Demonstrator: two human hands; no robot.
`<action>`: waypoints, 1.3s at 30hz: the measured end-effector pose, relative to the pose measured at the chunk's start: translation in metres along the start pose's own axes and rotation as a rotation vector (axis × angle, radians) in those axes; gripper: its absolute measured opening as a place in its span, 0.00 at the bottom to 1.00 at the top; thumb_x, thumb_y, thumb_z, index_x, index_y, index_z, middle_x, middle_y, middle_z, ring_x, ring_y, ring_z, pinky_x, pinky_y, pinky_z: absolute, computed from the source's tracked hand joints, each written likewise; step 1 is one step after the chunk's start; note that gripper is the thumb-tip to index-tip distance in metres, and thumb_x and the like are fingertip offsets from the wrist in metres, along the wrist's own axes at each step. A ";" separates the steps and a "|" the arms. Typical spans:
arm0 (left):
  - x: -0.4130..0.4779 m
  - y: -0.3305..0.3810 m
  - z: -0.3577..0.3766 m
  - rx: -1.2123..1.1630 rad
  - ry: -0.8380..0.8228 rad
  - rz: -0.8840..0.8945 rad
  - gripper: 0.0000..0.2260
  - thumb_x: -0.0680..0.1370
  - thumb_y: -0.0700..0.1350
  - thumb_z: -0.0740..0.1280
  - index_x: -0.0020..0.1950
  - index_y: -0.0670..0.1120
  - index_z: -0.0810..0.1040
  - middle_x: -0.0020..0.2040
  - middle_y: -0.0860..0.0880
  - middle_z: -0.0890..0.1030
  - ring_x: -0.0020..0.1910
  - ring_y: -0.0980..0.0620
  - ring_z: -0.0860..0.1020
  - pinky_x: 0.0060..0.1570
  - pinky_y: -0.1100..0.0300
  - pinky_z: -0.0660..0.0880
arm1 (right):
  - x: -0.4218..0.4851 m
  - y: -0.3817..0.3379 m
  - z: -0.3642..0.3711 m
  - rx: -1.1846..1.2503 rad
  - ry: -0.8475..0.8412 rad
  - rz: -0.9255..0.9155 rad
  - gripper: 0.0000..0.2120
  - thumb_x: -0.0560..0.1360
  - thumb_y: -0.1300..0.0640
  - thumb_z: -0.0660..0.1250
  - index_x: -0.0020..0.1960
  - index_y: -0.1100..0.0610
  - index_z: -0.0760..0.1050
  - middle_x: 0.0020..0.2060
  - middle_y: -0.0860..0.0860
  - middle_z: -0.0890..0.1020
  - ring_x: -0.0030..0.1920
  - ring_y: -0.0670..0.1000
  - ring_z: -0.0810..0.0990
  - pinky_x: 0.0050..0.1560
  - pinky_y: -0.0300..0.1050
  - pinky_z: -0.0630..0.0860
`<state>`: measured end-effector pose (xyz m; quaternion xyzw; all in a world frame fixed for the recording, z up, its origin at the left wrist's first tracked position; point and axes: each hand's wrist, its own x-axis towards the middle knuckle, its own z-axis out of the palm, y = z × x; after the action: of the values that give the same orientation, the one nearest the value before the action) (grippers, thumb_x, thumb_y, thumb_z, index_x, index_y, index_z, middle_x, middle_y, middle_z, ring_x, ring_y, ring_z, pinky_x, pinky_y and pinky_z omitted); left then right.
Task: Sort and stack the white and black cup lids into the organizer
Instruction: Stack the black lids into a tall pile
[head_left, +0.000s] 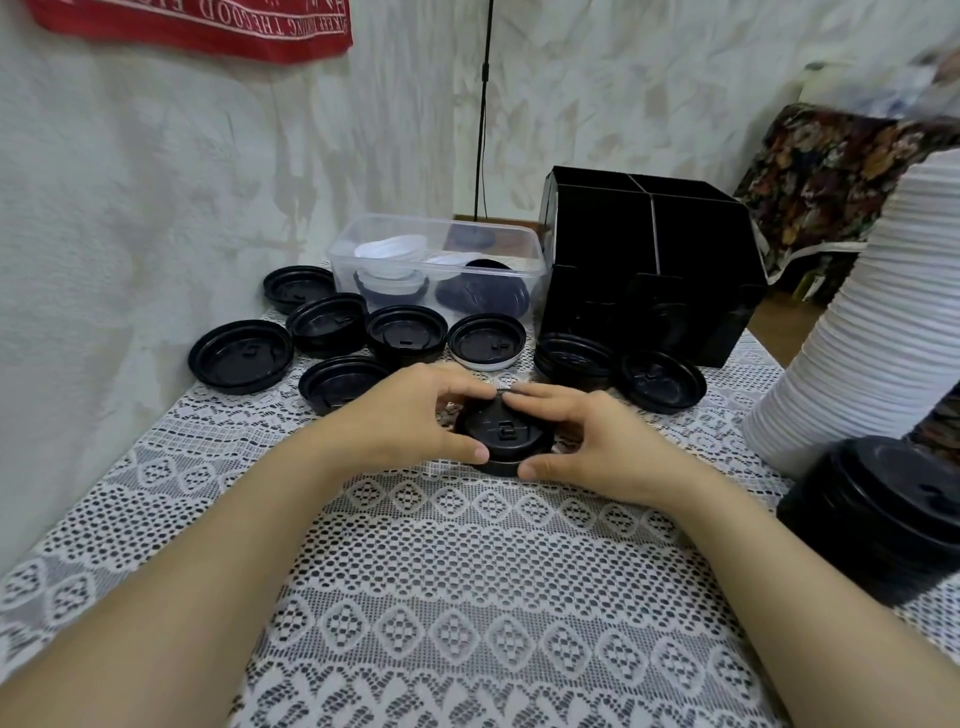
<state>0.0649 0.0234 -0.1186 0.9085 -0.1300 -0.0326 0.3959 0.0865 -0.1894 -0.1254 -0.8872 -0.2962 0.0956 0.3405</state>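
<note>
A short lid stack (506, 441) sits on the lace cloth (467, 597) at the middle of the table, grasped between both hands. The left hand (410, 421) curls round its left edge, thumb on the near rim and fingertips on the far rim. The right hand (597, 447) does the same on the right edge. The two sets of fingertips almost meet at the far rim. The lids are black and round, and the top one shows a small square tab. There seem to be two or three, though the count is hard to make out. Loose lids (241, 356), black with the hollow side up, spread far and left; one rests on a white lid (485, 366). Behind them a clear tub (340, 265) holds mixed lids. The black organizer (696, 260) stands far right, with more lids against its front. A tall white stack (857, 338) leans at the right, and a black stack (883, 519) lies nearer.
</note>
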 end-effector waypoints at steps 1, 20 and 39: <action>0.000 -0.001 0.000 -0.008 -0.007 -0.002 0.28 0.66 0.41 0.79 0.64 0.49 0.77 0.60 0.56 0.76 0.62 0.57 0.74 0.68 0.54 0.68 | 0.000 0.000 0.000 -0.025 -0.009 0.004 0.35 0.69 0.53 0.77 0.72 0.46 0.68 0.74 0.40 0.64 0.73 0.39 0.59 0.70 0.35 0.53; 0.001 -0.001 0.004 -0.097 -0.083 -0.050 0.32 0.67 0.44 0.79 0.67 0.56 0.71 0.60 0.63 0.74 0.62 0.65 0.71 0.62 0.70 0.64 | -0.001 0.019 -0.018 -0.411 0.498 0.097 0.21 0.80 0.51 0.63 0.71 0.53 0.70 0.69 0.48 0.71 0.71 0.50 0.63 0.73 0.48 0.56; 0.002 -0.003 0.004 -0.108 -0.115 -0.029 0.34 0.68 0.45 0.78 0.69 0.59 0.66 0.64 0.63 0.71 0.65 0.65 0.68 0.62 0.72 0.63 | -0.008 -0.010 -0.026 0.867 0.763 -0.058 0.05 0.78 0.61 0.65 0.46 0.55 0.79 0.37 0.46 0.85 0.42 0.45 0.83 0.45 0.38 0.79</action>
<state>0.0668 0.0223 -0.1235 0.8843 -0.1371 -0.0973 0.4357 0.0854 -0.2022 -0.0992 -0.6298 -0.1104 -0.1281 0.7581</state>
